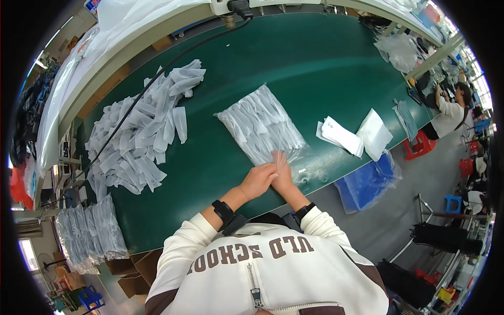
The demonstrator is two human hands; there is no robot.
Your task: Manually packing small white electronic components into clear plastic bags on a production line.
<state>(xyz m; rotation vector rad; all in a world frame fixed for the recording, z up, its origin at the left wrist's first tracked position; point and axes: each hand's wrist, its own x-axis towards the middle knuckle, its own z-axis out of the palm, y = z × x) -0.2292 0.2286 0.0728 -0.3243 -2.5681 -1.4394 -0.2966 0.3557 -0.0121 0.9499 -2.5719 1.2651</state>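
Observation:
A clear plastic bag [262,126] packed with rows of pale grey, folded fabric pieces lies flat on the green table [220,194]. At its near edge my two hands meet. The fingers of my left hand [257,181] are drawn together at the bag's loose plastic edge, their tips touching my right hand. My right hand [282,173] rests on the bag's near corner with its fingers stretched out, slightly blurred. What lies under the palms is hidden.
A loose heap of pale grey fabric pieces [139,126] covers the table's left side, a black cable crossing above it. Filled bags [92,233] stand at the lower left. White packets [341,136] lie to the right, above a blue plastic-lined container [367,184]. A person [449,113] sits far right.

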